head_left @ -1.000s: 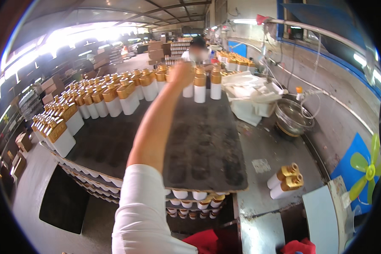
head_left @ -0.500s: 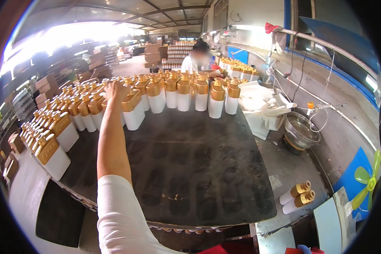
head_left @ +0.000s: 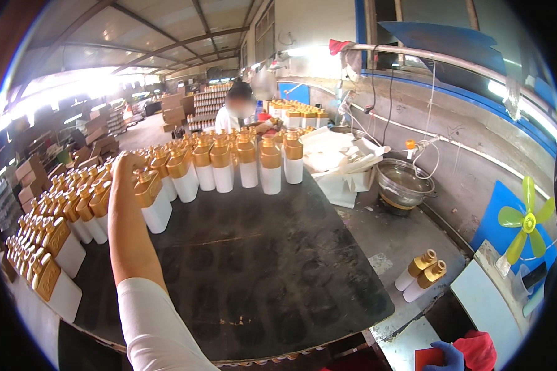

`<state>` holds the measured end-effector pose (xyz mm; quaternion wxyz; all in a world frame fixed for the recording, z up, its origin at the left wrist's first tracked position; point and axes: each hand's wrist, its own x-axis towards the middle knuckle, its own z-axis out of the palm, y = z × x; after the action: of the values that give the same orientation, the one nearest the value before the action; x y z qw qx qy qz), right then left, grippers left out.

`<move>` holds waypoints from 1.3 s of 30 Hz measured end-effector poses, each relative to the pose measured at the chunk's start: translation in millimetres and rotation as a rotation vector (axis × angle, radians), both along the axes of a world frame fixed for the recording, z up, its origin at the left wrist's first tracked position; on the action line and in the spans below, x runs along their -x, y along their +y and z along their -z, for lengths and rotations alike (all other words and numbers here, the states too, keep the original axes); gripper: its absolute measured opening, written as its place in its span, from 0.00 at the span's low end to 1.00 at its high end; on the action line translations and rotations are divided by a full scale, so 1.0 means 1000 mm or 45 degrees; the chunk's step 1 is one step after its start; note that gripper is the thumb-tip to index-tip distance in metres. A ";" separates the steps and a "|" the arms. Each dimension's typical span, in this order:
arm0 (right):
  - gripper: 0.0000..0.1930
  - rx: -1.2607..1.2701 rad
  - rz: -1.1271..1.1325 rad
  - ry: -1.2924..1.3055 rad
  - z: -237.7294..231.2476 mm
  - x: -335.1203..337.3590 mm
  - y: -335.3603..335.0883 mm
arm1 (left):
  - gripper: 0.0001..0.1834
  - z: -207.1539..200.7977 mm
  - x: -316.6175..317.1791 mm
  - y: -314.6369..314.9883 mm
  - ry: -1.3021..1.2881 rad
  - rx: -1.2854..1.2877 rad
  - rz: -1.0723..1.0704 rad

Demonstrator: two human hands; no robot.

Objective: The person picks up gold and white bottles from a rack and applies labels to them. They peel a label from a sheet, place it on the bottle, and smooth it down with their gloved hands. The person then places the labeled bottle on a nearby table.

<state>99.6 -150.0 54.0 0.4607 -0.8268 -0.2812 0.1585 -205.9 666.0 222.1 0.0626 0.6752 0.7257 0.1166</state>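
My bare left hand [head_left: 127,163] reaches far over the table, fingers curled down at the neck of a bottle among the packed rows; the hand partly hides that bottle. Right beside it stands a white bottle with a gold shoulder and neck [head_left: 155,201], nearest me in that stretch. Many more of the same flat bottles [head_left: 221,164] stand upright along the far and left sides of the black table top [head_left: 254,260]. At the lower right edge my right hand [head_left: 447,358], in a blue glove, is closed on a bunched red cloth [head_left: 478,351], only partly in view.
Two more gold-topped bottles [head_left: 426,281] stand on a lower surface at right. Beyond are a metal basin [head_left: 404,182], white sheeting [head_left: 337,157] and a yellow-green fan [head_left: 526,221]. Across the table a person in white [head_left: 229,119] works near other bottles.
My view has turned right, so table and bottles sit farther left. The left hand stays among the rear bottles, reaching slightly farther. More of the blue-gloved hand and red cloth shows.
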 end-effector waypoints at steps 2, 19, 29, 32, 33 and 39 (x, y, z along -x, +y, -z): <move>0.30 -0.046 -0.012 0.049 0.002 -0.001 0.003 | 0.24 -0.012 0.018 0.028 0.007 0.195 -0.113; 0.31 -0.091 -0.016 0.125 0.016 -0.006 0.003 | 0.16 0.003 -0.019 -0.048 -0.048 -0.174 0.124; 0.25 -0.137 -0.100 0.155 0.019 -0.018 -0.040 | 0.07 -0.002 -0.048 -0.143 -0.001 -0.560 0.669; 0.25 -0.228 -0.039 0.267 0.016 -0.014 -0.064 | 0.05 -0.027 -0.086 -0.237 -0.508 -0.126 0.929; 0.25 -0.249 -0.020 0.255 0.018 -0.013 -0.073 | 0.05 -0.031 -0.100 -0.259 -0.597 -0.075 1.036; 0.28 -0.443 0.126 0.393 0.026 0.005 -0.114 | 0.08 -0.070 -0.199 -0.393 -0.475 -0.051 1.591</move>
<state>94.1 -263.7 27.8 0.6408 -0.7138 -0.1898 0.2095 -6.6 272.6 291.7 0.2310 0.9393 0.1711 0.1871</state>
